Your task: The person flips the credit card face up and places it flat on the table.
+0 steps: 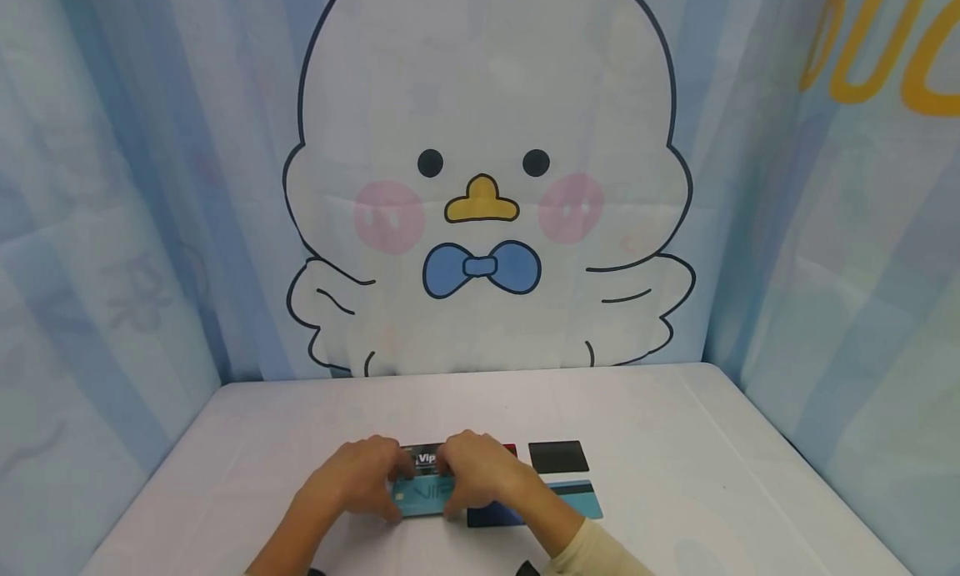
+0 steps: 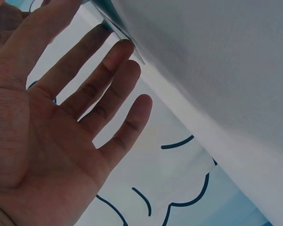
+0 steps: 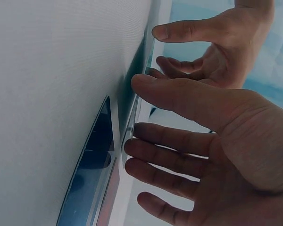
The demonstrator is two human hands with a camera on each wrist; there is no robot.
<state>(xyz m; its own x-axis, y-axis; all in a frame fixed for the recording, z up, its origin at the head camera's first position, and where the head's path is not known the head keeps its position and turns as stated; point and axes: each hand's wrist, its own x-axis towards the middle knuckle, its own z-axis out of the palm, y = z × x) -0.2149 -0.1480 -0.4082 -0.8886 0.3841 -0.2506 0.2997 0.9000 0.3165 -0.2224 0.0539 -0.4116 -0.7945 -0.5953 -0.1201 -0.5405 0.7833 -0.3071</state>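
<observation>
A teal VIP card (image 1: 422, 496) lies between my two hands on the white table. My left hand (image 1: 366, 478) grips its left end, thumb at the near corner and fingers at the far edge. At the right end my right hand (image 1: 483, 473) holds it likewise, thumb near and fingers beyond. Just behind it lies a black card with "Vip" lettering (image 1: 424, 457), partly covered by fingers. A dark blue card (image 1: 492, 516) sits under the right wrist, also visible as a blue card (image 3: 87, 174) in the right wrist view. A red card (image 1: 512, 448) is mostly hidden behind the right hand.
On the right lie a black card (image 1: 558, 457) and, nearer, a light blue card with a dark stripe (image 1: 581, 501). The white table (image 1: 675, 443) is bounded by a cloth backdrop (image 1: 480, 326) with a cartoon duck and by side curtains (image 1: 97, 267).
</observation>
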